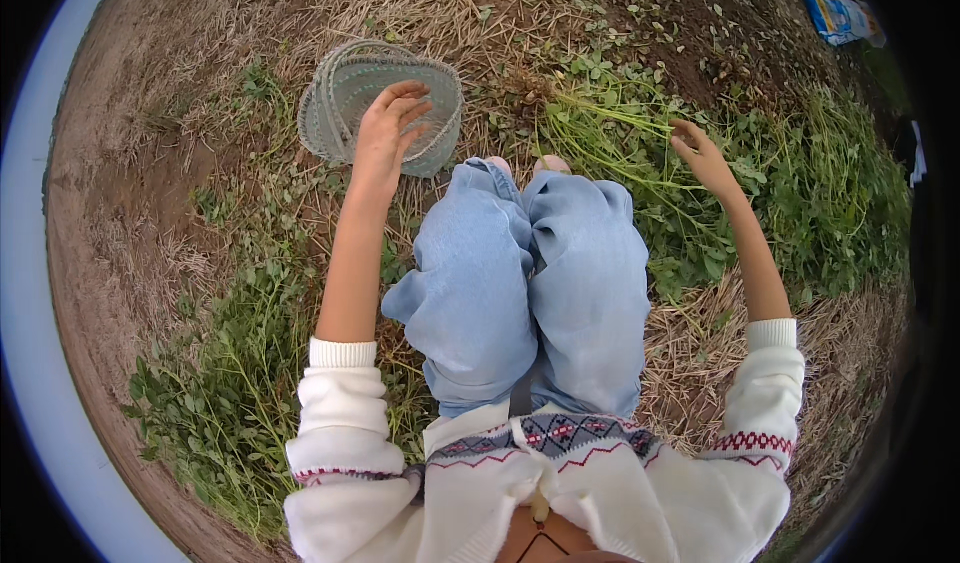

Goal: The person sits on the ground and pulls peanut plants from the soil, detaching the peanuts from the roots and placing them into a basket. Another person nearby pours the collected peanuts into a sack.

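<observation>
My left hand (388,138) is raised over the pale green woven basket (319,123), fingers apart and slightly bent, holding nothing I can see. The basket has a looped handle and stands tilted in front of my left knee. My right hand (703,155) hovers at the leafy end of a bunch of uprooted green plants (620,113), its fingers loosely curled with a gap between thumb and fingers. Long pale stems pass close to its fingertips; whether they touch is hard to tell. The brownish root end (525,93) of the bunch points toward the basket.
More pulled green plants (840,183) are heaped at the far right, and another leafy pile (220,393) lies at the left. Dry straw (690,363) covers much of the soil. A blue and white plastic packet (838,15) sits at the top right. My bent knees (585,253) fill the middle.
</observation>
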`<act>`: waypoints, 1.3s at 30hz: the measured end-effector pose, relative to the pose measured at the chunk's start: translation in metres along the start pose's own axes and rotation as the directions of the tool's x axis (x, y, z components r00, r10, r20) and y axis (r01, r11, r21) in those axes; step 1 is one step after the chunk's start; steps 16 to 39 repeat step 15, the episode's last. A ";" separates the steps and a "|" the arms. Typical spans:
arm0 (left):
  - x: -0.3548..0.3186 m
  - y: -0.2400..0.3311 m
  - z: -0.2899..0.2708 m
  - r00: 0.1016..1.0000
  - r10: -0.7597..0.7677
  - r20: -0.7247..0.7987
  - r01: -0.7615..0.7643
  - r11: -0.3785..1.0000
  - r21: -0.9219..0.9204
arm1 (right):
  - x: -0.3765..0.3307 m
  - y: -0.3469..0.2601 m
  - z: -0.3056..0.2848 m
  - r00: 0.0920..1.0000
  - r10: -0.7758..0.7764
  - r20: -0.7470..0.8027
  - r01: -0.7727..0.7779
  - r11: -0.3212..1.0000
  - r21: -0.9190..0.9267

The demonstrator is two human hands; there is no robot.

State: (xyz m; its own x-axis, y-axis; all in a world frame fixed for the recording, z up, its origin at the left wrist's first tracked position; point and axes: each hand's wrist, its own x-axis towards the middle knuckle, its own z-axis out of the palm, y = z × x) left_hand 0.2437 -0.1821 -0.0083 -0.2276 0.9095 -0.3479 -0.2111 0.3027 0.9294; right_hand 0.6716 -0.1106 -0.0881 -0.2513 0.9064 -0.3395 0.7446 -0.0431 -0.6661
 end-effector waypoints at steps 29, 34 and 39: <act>0.157 -0.132 0.046 0.857 -0.462 0.230 0.406 0.878 0.254 | 0.187 -0.037 0.189 0.998 0.031 0.059 0.007 0.828 -0.560; 0.157 -0.132 0.046 0.857 -0.462 0.230 0.406 0.878 0.254 | 0.187 -0.037 0.189 0.998 0.031 0.059 0.007 0.828 -0.560; 0.157 -0.132 0.046 0.857 -0.462 0.230 0.406 0.878 0.254 | 0.187 -0.037 0.189 0.998 0.031 0.059 0.007 0.828 -0.560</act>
